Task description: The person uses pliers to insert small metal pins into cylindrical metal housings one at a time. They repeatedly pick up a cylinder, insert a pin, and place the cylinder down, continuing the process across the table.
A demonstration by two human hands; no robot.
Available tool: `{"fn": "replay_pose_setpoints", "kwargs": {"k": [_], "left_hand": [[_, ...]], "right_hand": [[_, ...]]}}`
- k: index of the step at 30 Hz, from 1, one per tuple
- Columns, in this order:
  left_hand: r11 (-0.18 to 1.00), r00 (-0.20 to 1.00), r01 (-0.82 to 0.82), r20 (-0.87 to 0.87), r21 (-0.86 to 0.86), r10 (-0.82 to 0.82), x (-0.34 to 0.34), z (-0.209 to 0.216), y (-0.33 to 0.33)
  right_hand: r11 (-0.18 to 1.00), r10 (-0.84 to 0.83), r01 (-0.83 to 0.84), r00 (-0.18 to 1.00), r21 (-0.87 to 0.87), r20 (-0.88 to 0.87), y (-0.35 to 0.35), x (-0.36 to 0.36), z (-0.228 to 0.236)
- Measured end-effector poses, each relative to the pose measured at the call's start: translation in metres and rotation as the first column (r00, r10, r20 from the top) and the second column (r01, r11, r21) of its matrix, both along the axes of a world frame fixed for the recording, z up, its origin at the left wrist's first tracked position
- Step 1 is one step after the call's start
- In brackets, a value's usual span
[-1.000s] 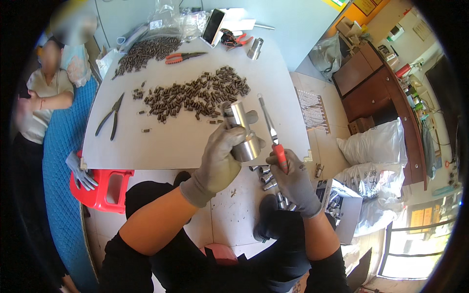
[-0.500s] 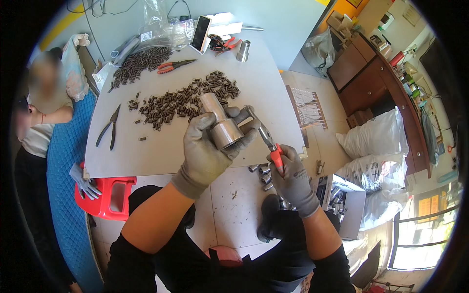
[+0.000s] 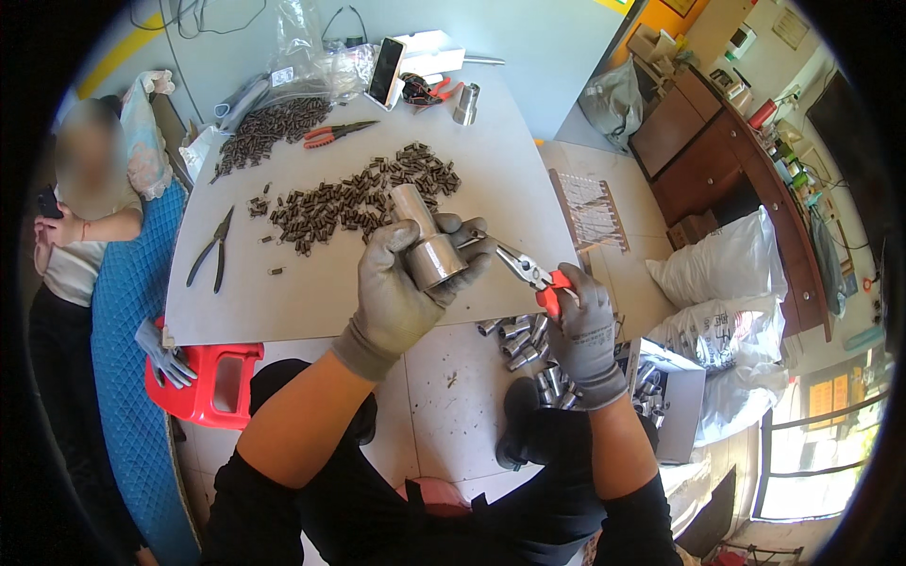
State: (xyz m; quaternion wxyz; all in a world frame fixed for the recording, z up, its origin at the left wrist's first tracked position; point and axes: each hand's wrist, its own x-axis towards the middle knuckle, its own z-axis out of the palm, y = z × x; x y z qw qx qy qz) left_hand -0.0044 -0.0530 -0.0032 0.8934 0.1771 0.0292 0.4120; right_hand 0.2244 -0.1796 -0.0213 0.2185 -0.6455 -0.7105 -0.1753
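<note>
Pliers with red handles are resting in the right hand, which is wearing a grey glove and curling its fingers loosely around the handles, themselves standing a little apart. From the head view I am seeing the tips lying right by the fingers of the left hand; whether they are nipping something small there, I cannot tell. That left hand, gloved alike, is curving around a stepped metal cylinder, thumb lying along one side and fingers bending around the other. The cylinder is sitting in that grip above the table, close to the near edge, tilting with its narrow end toward the far edge.

Springs, small and dark, are lying in a broad heap across the middle of the table, with one loose spring sitting apart on the near side. A second heap is filling the far left corner, orange-handled pliers lying just beside it. Black-handled pliers are lying near the left edge. Toward the far edge a phone is leaning upright, and a metal fitting is standing near the far right corner. Off the near left corner, a spare glove is draping over a red stool. Beyond the left edge, another person is holding a handset.
</note>
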Motion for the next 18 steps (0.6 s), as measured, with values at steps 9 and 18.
{"fn": "replay_pose_setpoints", "kwargs": {"k": [9, 18], "left_hand": [[0.708, 0.834, -0.208, -0.255, 0.675, 0.489, -0.006, 0.006, 0.007], [0.565, 0.811, -0.153, -0.223, 0.810, 0.540, 0.001, -0.001, -0.003]], "right_hand": [[0.765, -0.315, -0.644, -0.354, -0.015, -0.881, -0.047, -0.025, 0.034], [0.630, -0.492, -0.759, -0.555, 0.165, -0.671, -0.051, -0.028, 0.035]]}}
